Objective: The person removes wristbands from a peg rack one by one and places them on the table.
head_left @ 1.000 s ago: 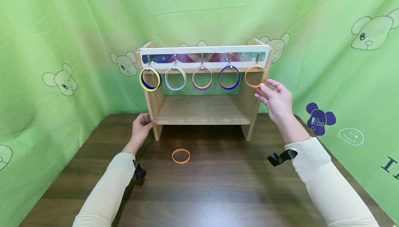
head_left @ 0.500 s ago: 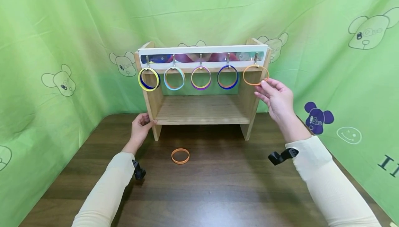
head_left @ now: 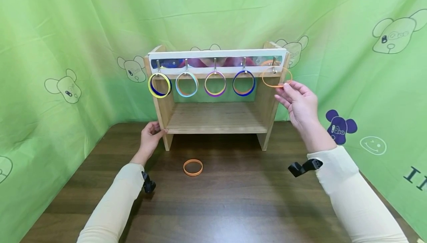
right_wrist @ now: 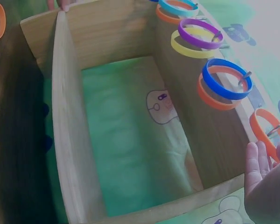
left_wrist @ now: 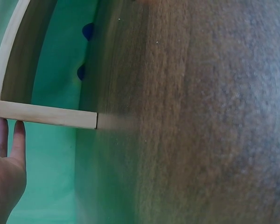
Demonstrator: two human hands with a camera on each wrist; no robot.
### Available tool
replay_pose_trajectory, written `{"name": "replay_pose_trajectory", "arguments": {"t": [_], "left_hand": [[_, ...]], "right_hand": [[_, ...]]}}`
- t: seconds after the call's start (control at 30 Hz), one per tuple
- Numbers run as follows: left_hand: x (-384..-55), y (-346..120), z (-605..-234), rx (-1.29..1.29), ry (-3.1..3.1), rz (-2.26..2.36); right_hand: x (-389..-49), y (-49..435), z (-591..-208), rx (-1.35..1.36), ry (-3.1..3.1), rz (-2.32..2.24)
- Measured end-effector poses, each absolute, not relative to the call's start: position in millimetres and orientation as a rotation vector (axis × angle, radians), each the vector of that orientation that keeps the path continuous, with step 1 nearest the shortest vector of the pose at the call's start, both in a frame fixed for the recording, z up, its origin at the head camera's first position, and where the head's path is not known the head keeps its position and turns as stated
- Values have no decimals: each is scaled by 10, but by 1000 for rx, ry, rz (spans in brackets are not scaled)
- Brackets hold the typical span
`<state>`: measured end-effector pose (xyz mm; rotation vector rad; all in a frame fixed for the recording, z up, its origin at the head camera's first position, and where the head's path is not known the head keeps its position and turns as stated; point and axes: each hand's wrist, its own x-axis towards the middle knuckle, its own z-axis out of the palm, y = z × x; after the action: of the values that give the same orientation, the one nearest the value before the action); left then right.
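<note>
My right hand (head_left: pixel 300 104) pinches the lower edge of an orange silicone wristband (head_left: pixel 272 86) between thumb and fingertips. The band is tilted in front of the rightmost metal hook (head_left: pixel 274 64) on the rack's white rail (head_left: pixel 230 52). Seen from the right wrist, that hook points into the loop of the orange band (right_wrist: pixel 257 125). At the lower left, my left hand (head_left: pixel 151 139) grips the side panel (left_wrist: pixel 46 114) of the wooden shelf rack (head_left: pixel 217 118), thumb on the front and fingers behind.
Wristbands hang in pairs from the other hooks: yellow (head_left: pixel 150 87) with dark blue, light blue (head_left: pixel 197 85) with orange, purple (head_left: pixel 215 94) with yellow, and blue (head_left: pixel 254 83) with orange. A second orange wristband (head_left: pixel 193 174) lies on the brown table (head_left: pixel 227 198). Green cloth (head_left: pixel 213 13) encloses the back.
The right hand has shifted slightly right and up with the orange wristband. The band, earlier hanging upright at the rightmost hook, now tilts flatter, its top edge higher. The left hand stays put.
</note>
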<state>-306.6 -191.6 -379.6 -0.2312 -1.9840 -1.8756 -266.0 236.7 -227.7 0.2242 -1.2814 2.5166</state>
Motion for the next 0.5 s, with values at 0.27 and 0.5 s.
{"name": "replay_pose_trajectory", "arguments": {"t": [0.27,0.5], "left_hand": [[-3072,-1918,-3794,-219,-1996,-1880],[-3076,-1916,-3791,-227,-1977,-1877]], "right_hand": [[-2595,2339,-2217,277,-1218,2543],[-2494,2285,-2181,323,-1257,2552]]}}
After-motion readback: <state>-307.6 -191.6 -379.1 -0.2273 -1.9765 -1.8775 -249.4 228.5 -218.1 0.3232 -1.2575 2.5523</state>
